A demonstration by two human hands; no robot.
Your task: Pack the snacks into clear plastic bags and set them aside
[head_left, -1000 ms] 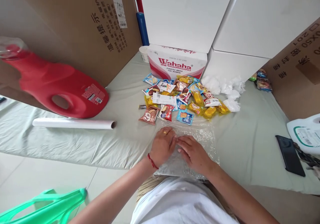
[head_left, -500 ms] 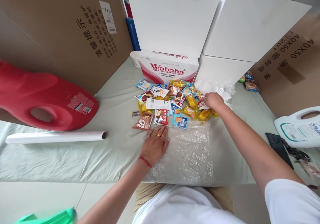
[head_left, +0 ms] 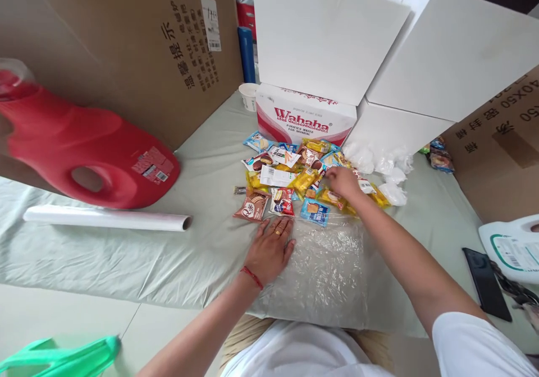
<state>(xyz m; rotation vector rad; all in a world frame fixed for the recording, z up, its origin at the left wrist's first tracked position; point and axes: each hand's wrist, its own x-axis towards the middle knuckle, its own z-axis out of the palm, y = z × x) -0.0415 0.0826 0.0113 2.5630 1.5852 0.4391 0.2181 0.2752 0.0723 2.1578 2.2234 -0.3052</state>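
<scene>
My left hand (head_left: 269,248) lies flat, fingers stretched out, on the left edge of a clear plastic sheet or bag (head_left: 324,270). Its fingertips are just below a brown snack packet (head_left: 252,205) and a red-and-white snack packet (head_left: 282,201). My right hand (head_left: 344,183) reaches into the heap of small wrapped snacks, fingers curled together. Just left of its fingertips lies a yellow snack packet (head_left: 306,182); whatever the fingers grip is hidden. A blue snack packet (head_left: 315,211) sits at the front of the heap, by a white packet (head_left: 275,176) further back.
Behind the heap stands a Wahaha carton (head_left: 305,116), with a paper cup (head_left: 249,96) beside it. Crumpled white plastic (head_left: 381,161) lies at right. A red jug (head_left: 105,158) and white roll (head_left: 107,219) are left; a phone (head_left: 486,283) and white jug (head_left: 514,248) right.
My right hand has moved left across the heap. A yellow packet now lies further left, partly over a dark red packet. My left hand stays in place; the view has shifted slightly.
</scene>
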